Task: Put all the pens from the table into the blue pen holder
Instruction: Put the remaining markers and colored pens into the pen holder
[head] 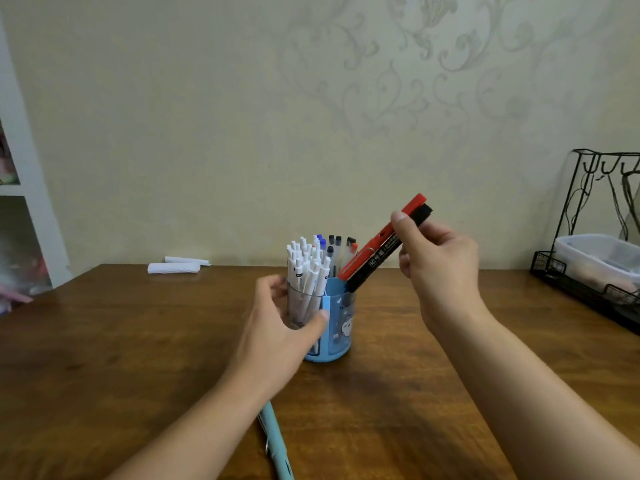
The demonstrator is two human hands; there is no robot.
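The blue pen holder (341,320) stands mid-table, with several white pens (306,265) and dark-capped pens (337,249) upright inside. My left hand (280,327) wraps around its left side, thumb across the front. My right hand (436,265) pinches a red marker (372,245) and a black marker (375,263) together near their upper ends. Both slant down to the left, with their lower tips at the holder's right rim. A light blue pen (277,441) lies on the table near the front edge, partly hidden under my left forearm.
Two white rolled items (175,266) lie at the back left of the wooden table (138,341). A black wire rack (595,244) holding a white tray stands at the right edge. White shelving lines the far left.
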